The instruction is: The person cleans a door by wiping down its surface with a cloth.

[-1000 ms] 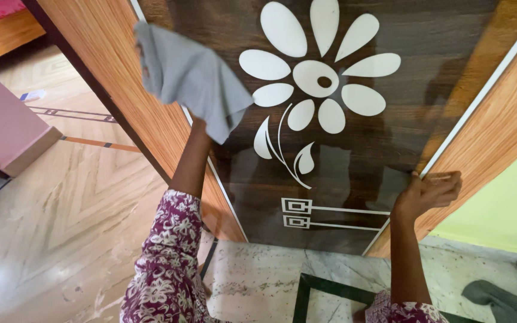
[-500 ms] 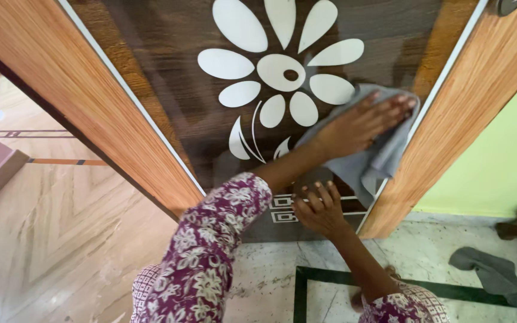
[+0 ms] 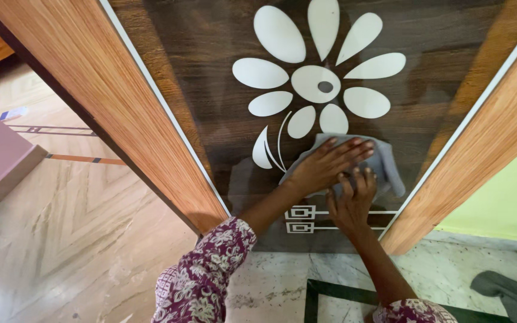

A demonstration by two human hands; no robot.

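I press my left hand (image 3: 324,167) flat, fingers spread, on the soft grey cloth (image 3: 384,164), pinning it against the dark brown wooden door panel (image 3: 210,90) below the white flower inlay (image 3: 318,81). My right hand (image 3: 351,203) rests open beside it, bracing against the door, gripping nothing.

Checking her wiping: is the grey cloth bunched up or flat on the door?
Mostly flat: the left hand presses the cloth against the door.

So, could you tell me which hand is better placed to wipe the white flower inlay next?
The left hand, probably: it lies flat on the grey cloth, just below the white flower inlay; the right hand sits lower, at the cloth's edge.
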